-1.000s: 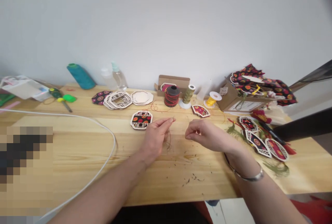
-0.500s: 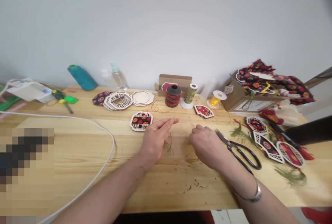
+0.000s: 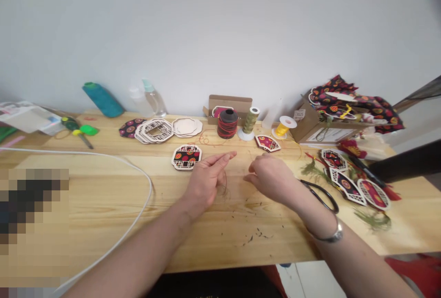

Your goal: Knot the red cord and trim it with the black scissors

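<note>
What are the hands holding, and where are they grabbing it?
The left hand pinches a thin thread near its upper end, loose strands dangling below. The right hand is curled beside it; whether it holds anything cannot be told.

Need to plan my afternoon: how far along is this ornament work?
Looks done: tasselled ornaments lie at far right. In hand: the left hand pinches a thin thread, and the right hand curls shut beside it, with scissors lying by its wrist. Seemingly left: a stack of bare wooden cutouts and one fabric-backed octagon without a tassel.
</note>
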A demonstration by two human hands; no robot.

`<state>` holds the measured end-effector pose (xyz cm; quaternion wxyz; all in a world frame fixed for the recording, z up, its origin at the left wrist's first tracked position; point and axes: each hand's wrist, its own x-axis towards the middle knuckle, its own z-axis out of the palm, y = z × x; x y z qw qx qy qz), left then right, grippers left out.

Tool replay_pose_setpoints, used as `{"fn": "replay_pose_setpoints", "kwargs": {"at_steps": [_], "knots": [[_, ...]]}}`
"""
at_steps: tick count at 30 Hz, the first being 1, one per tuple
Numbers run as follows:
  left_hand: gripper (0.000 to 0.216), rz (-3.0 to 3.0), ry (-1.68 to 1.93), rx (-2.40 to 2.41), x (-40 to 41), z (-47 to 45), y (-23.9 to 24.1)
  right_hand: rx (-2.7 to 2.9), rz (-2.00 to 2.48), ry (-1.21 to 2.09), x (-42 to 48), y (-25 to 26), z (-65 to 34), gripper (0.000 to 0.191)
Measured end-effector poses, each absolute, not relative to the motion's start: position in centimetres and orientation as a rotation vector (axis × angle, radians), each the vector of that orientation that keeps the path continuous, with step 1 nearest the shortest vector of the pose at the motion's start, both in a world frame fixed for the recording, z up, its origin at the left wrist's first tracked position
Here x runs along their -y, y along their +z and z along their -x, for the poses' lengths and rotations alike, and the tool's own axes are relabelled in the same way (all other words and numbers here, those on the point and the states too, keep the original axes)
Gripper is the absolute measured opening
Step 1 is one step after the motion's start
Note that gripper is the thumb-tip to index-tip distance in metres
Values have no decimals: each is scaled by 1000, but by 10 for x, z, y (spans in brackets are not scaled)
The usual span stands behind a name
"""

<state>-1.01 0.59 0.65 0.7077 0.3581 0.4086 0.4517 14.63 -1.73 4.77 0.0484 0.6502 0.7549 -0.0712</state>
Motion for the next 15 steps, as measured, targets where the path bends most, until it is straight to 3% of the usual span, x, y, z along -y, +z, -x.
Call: {"fn": "replay_pose_setpoints", "kwargs": {"at_steps": [4, 7, 12, 15], "knots": [[34, -820, 1025, -930, -5, 8, 6, -2309, -1898, -95, 23, 25, -135, 22], [34, -839, 1009, -946, -4, 7, 6, -2411, -1913, -229, 21, 20, -139, 22], [36, -880, 926, -946, -3, 6, 5, -2512, -1942, -1332, 16, 27, -160, 14], [38, -886, 882, -934, -3, 6, 4, -2432, -1934, -1818, 14, 29, -171, 22]]}}
